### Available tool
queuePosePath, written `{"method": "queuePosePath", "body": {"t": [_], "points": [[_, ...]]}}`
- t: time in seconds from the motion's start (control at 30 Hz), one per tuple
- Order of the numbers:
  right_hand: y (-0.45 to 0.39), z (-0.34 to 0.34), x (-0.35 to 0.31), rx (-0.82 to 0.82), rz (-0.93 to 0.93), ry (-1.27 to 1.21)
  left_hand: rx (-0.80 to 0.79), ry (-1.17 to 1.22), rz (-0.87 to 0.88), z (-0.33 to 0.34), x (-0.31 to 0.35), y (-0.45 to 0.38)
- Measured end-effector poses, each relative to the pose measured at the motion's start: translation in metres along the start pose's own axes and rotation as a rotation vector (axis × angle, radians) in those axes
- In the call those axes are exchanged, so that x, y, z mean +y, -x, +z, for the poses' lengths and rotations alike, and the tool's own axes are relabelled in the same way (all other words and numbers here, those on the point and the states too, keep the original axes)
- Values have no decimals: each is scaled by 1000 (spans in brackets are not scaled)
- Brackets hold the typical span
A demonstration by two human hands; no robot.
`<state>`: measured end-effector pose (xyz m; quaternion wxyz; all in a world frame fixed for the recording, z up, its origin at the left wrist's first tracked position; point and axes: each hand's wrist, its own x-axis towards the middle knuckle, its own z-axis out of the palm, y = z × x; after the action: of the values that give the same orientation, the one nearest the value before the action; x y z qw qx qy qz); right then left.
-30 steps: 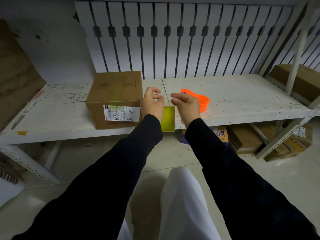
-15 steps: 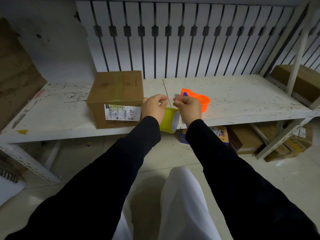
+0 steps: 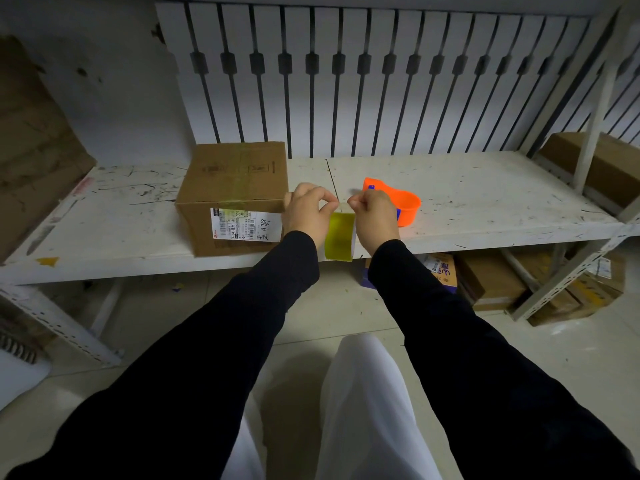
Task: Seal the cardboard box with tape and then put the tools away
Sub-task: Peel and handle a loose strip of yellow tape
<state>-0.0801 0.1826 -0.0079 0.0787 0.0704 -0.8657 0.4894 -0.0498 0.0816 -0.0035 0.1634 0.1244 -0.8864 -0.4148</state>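
A brown cardboard box [image 3: 235, 181] with a white shipping label stands on the white shelf [image 3: 485, 202], left of centre, with yellowish tape running over its top. A yellow tape roll [image 3: 339, 239] hangs between my hands at the shelf's front edge. My left hand [image 3: 306, 211] and my right hand [image 3: 375, 214] each pinch the top of the roll with thumb and fingers, and a thin strip of tape stretches between them. An orange tape dispenser [image 3: 398, 200] lies on the shelf just behind my right hand, partly hidden by it.
A slatted white and black panel stands behind the shelf. Another cardboard box [image 3: 602, 164] sits on a shelf at far right behind a white post [image 3: 599, 109]. Several boxes [image 3: 491, 282] lie on the floor under the shelf. My white-clad knee is below.
My hands first closed together, then lowered slightly. The tape roll turned from edge-on to angled and back to edge-on, hanging a little lower now.
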Motion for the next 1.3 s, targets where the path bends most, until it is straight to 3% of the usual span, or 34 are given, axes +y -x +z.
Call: {"method": "queuePosePath", "body": {"t": [0.17,0.33,0.5,0.7,0.97,1.13,1.3], "points": [[2,-6,-3,-75,4,-121,-95,193,19,-4,-1,1],[6,-6,-4,-145,3,-211,-88,208,52,-7,-3,-1],[6,-3,-4,-187,-44,-118,-81,172,49,-12,-5,1],[7,-4,-6,-166,-33,-146,-162,327,-46,-16,-4,8],[9,-8,-11,-149,-1,-187,-295,302,-356,-2,-13,11],[5,-12,-11,-80,23,-184,-240,491,-341,3,-8,18],[-5,-25,-5,-59,39,-96,-328,623,-340,2,3,23]]}}
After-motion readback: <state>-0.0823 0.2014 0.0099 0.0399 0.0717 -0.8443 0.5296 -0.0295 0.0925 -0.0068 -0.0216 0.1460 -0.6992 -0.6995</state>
